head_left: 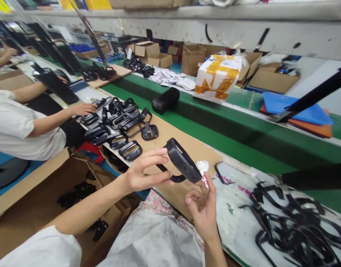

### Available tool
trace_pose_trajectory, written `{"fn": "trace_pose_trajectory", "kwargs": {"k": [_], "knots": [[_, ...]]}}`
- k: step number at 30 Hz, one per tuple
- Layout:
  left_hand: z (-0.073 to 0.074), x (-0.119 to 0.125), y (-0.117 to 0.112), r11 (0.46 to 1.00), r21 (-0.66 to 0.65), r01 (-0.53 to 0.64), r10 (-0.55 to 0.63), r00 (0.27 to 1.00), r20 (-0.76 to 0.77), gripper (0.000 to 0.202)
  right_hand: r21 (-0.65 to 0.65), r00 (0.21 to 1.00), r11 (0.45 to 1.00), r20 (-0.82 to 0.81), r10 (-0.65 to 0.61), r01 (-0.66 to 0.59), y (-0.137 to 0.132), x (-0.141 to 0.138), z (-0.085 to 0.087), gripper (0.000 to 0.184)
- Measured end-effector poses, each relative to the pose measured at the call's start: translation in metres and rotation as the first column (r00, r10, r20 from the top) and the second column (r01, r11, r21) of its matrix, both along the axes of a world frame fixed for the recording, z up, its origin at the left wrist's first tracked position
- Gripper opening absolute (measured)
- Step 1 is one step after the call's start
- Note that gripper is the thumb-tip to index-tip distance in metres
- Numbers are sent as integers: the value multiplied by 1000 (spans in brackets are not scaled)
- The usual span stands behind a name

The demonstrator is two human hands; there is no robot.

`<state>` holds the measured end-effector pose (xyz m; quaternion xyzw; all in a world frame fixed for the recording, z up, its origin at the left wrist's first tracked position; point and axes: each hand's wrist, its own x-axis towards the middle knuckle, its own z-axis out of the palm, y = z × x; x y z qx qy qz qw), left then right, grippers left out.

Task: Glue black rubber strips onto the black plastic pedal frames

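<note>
Left hand: clamped on one end of a black plastic frame, thumb beneath and fingertips on the upper rim.
Black plastic frame: held clear in the air above the near edge of the cardboard sheet, tilted, free end pointing down to the right.
Right hand: palm up, fingers loosely curled and gripping nothing; raised index fingertip just under the lower end of the frame, contact not discernible.
Hands: close together, left gripping, right slack, both over the near edge of the cardboard sheet.
White crumpled scrap: on the right corner of the cardboard sheet, just behind the frame.
Pile of black frames: heaped on the left end of the cardboard sheet.
Co-worker's hand: touching the left fringe of that pile.
Black trimmed strips: tangled on the white surface to the right of the cardboard sheet.
Green conveyor belt: along the far side of the cardboard sheet.
Black ribbed block: on the belt, just beyond the cardboard sheet.
Taped parcel: beyond the belt, well apart from the cardboard sheet.
Open carton: below and left of the cardboard sheet, black parts inside.
</note>
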<state>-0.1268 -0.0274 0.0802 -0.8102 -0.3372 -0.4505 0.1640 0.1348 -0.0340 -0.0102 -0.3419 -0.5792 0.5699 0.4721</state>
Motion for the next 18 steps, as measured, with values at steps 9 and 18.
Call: {"fn": "trace_pose_trajectory", "kwargs": {"k": [9,18], "knots": [[-79,64,-2,695,-614,374,338,584,738,66,338,859,861,217,-464,380,16,5,20,30],[-101,94,30,239,-547,802,680,264,684,58,374,878,915,476,-53,-148,19,42,22,15]]}}
